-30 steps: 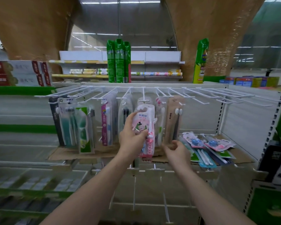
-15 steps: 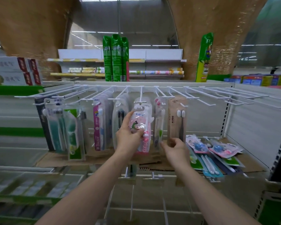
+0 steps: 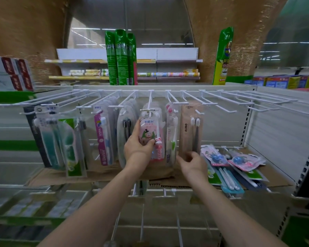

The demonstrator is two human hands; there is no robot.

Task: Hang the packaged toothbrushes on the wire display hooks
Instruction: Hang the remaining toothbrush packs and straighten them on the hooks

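Nearest the camera, both forearms reach up to the rack. Left hand has its grip wrapped round the pink children's toothbrush pack, thumb across the front, fingers behind. Right hand sits just right of that grip, fingers curled at the foot of the brown AUBO toothbrush pack; whether it pinches the pack or only touches it, I cannot tell. Right of both hands, loose toothbrush packs lie waiting on the cardboard-lined shelf. Above the left grip, the pink pack's hang hole looks level with the tip of its wire hook; fully threaded or not, hard to say. To do this well: keep the card square, slide it straight back along the wire, and let go only once it swings freely. Beyond, empty hooks stretch away right.
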